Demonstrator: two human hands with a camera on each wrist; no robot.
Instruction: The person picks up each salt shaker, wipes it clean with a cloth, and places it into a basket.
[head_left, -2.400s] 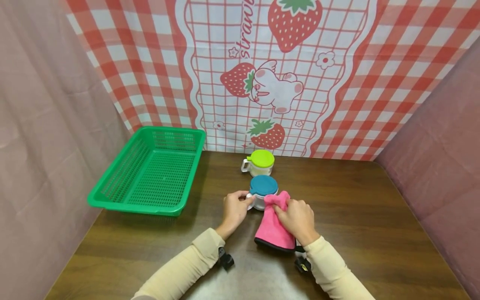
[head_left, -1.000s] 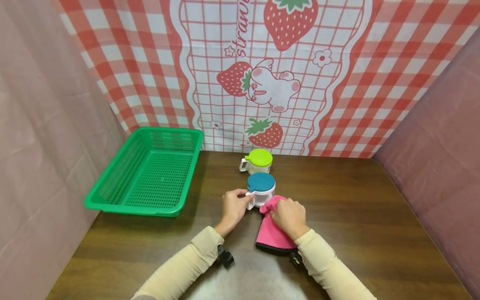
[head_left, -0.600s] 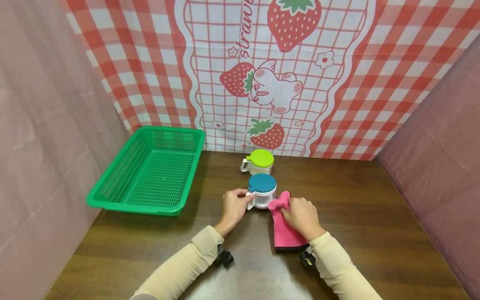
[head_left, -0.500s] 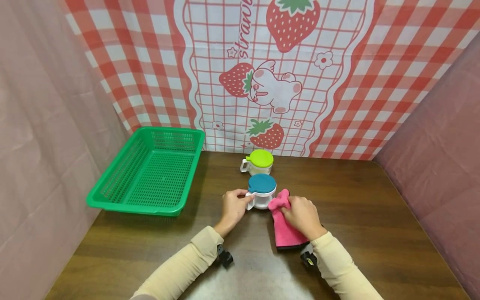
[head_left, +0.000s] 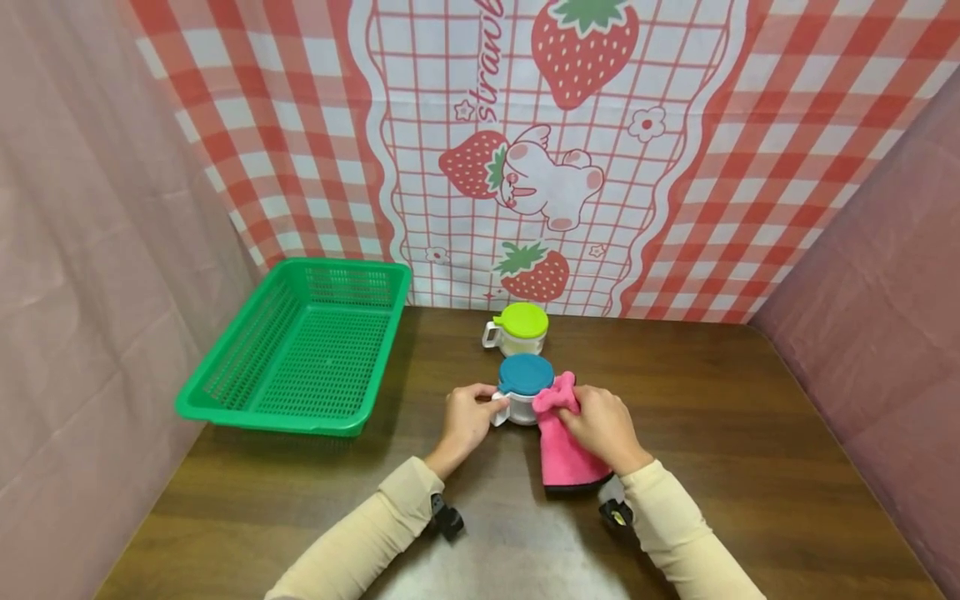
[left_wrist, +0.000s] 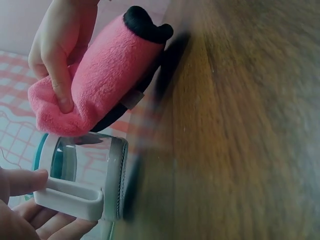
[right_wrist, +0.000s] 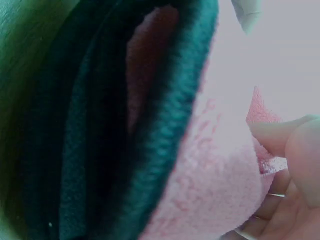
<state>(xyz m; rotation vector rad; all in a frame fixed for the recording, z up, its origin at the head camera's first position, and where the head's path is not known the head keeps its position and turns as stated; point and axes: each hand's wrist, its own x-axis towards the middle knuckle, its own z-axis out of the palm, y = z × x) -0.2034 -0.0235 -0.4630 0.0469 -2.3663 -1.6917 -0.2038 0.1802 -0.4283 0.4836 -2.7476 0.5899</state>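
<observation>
The left hand (head_left: 467, 419) is pinching the handle (left_wrist: 67, 204) of the blue-lidded jar (head_left: 527, 375), standing on the desk (head_left: 712, 442). Right of the jar, the right hand's (head_left: 603, 427) fingers are gripping a bunched pink cloth (head_left: 562, 454) against it. Wiping seems to be under way; the next move is probably calling for steadying the handle while working round the side.

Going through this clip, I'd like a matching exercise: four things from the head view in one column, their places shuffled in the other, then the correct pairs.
Things
1. Green perforated plastic basket
2. Round clear jar with blue lid
3. Round clear jar with lime-green lid
4. Pink fuzzy cloth with black trim

Places
A. Gripped by the right hand
B. Behind another jar
C. At the left end of the brown wooden table
D. Held by the left hand

Pairs: 1-C, 2-D, 3-B, 4-A
</observation>
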